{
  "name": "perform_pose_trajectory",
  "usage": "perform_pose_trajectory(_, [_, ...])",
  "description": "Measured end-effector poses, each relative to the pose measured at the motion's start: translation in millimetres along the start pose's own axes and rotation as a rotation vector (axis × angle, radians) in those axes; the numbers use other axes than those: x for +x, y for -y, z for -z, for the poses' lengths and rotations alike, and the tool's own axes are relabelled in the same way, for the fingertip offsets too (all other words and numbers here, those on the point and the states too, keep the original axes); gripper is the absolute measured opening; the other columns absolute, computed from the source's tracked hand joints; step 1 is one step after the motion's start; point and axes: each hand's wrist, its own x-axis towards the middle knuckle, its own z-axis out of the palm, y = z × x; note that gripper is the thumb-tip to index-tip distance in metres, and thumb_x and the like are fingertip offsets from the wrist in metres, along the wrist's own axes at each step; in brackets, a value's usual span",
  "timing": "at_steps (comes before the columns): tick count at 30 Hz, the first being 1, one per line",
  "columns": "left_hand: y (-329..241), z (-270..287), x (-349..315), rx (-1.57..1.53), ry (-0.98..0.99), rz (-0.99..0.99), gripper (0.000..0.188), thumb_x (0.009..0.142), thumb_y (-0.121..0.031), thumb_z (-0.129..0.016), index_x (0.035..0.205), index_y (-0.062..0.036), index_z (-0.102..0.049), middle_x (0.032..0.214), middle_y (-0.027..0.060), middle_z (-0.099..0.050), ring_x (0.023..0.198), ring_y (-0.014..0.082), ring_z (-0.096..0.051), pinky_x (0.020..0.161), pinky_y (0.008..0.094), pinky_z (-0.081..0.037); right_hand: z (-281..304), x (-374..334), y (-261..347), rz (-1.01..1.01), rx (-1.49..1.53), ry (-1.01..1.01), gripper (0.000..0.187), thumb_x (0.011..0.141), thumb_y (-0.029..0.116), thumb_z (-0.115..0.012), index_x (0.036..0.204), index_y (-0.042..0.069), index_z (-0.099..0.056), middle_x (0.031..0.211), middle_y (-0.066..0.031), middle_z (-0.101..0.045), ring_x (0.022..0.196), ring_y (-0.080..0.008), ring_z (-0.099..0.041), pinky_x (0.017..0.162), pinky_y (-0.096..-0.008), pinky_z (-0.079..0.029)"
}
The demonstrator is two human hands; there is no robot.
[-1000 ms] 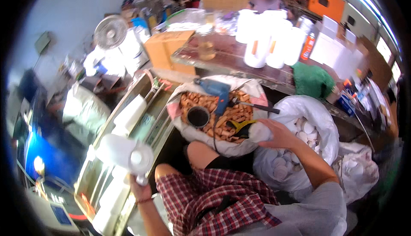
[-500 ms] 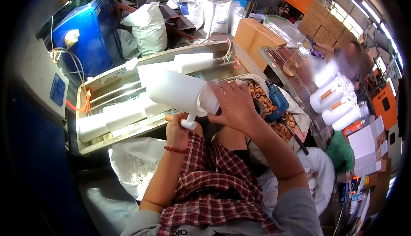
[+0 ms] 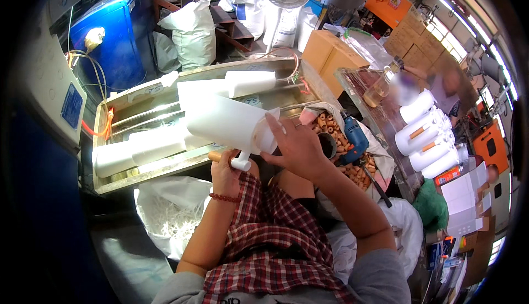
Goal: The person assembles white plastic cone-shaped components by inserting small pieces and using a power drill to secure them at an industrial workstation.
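Observation:
A large white plastic container (image 3: pixel 223 121), a cylinder with a stubby white side handle and a brown grip, is tilted above my lap. My left hand (image 3: pixel 225 173) is closed round the brown grip (image 3: pixel 216 155), below the cylinder. At the container's right end, my right hand (image 3: pixel 300 147) holds the rim, with fingers along its upper side and thumb lower down. A thin translucent edge shows at that end. Other white cylinders (image 3: pixel 157 147) sit on metal rods in a wooden trough (image 3: pixel 160 181) beyond my hands.
A sack of brown tubular pieces (image 3: pixel 329 123) is right of my lap, with a blue power drill (image 3: pixel 355 136) on it. White containers (image 3: pixel 421 133) stand on the right-hand table (image 3: pixel 361 81), near another person. A bag of white shavings (image 3: pixel 179 216) lies at left.
My right hand has shifted slightly left and down along the container's rim, its fingers more spread. The container has turned a little. My left hand keeps its hold on the grip.

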Motion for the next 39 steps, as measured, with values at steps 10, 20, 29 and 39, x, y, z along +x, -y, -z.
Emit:
perform_pose_trajectory(10, [-3.3, 3.9, -3.8, -0.03, 0.011, -0.032, 0.019, 0.083, -0.007, -0.058, 0.099, 0.0028, -0.051, 0.093, 0.0093, -0.06, 0.082, 0.0179, -0.061, 0.066, 0.0303, -0.053, 4.6, 5.3, -0.4, 0.078, 0.004, 0.006, 0.068, 0.066, 0.039, -0.073, 0.118, 0.003, -0.048, 0.109, -0.0137, -0.054, 0.096, -0.0271, -0.056, 0.08, -0.0367, -0.044])
perform_pose_trajectory(20, [-4.3, 8.5, -10.8, -0.04, 0.029, 0.013, 0.027, 0.089, -0.016, -0.054, 0.107, 0.002, -0.047, 0.107, 0.0111, -0.056, 0.093, 0.0203, -0.058, 0.073, 0.0336, -0.051, 2.2, -9.5, -4.0, 0.05, 0.066, -0.091, 0.07, 0.067, 0.038, -0.074, 0.124, 0.007, -0.048, 0.116, -0.0099, -0.053, 0.103, -0.0261, -0.053, 0.09, -0.0413, -0.037])
perform_pose_trajectory(29, [-3.4, 4.4, -12.8, -0.058, 0.039, 0.02, 0.026, 0.09, -0.014, -0.053, 0.108, 0.0036, -0.046, 0.1, 0.011, -0.056, 0.091, 0.0215, -0.058, 0.075, 0.0334, -0.053, 3.2, -4.6, -5.4, 0.22, -0.135, -0.042, 0.064, 0.067, 0.029, -0.072, 0.127, 0.017, -0.051, 0.116, -0.0086, -0.05, 0.093, -0.0208, -0.055, 0.08, -0.0371, -0.041])
perform_pose_trajectory(39, [-12.8, 6.1, -13.9, -0.069, 0.016, -0.053, 0.024, 0.088, -0.012, -0.055, 0.105, 0.0027, -0.048, 0.099, 0.0109, -0.058, 0.09, 0.0202, -0.06, 0.071, 0.0322, -0.053, 12.4, -2.9, 15.3, -0.384, 0.522, 0.337, 0.075, 0.077, 0.037, -0.071, 0.133, -0.001, -0.037, 0.103, -0.0113, -0.061, 0.075, -0.0202, -0.063, 0.061, -0.0321, -0.048])
